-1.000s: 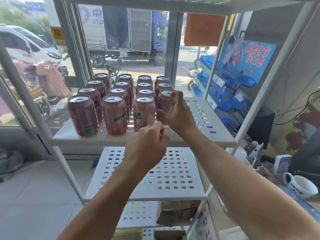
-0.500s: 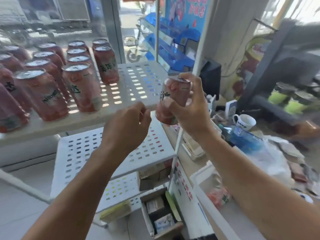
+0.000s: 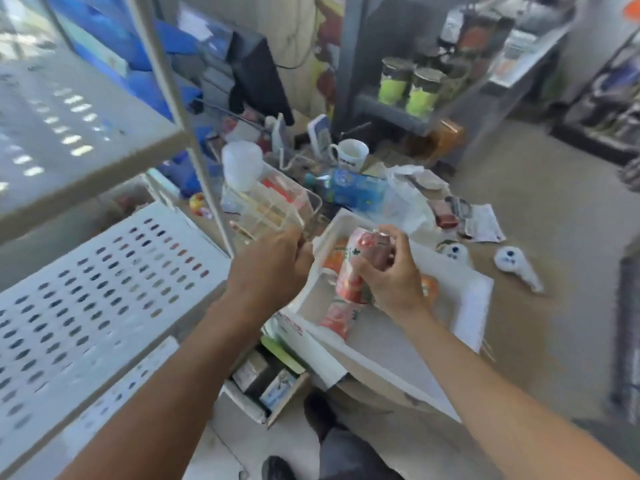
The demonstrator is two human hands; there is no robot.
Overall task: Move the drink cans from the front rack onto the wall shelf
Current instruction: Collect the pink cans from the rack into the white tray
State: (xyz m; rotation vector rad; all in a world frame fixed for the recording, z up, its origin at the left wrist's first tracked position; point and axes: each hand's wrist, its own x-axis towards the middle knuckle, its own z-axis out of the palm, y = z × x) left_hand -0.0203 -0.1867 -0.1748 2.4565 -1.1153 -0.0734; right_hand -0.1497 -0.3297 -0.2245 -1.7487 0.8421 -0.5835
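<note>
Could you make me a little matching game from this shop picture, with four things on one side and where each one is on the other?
Things:
1. red drink can
2. white mug
3. green-labelled cans
4. blue-labelled bottle

Places:
A. lying on its side on the cluttered counter
B. standing on the grey shelf at the back
C. gripped in the right hand
D. upright on the counter, beyond the bottle

Pairs: 1-C, 2-D, 3-B, 4-A
</note>
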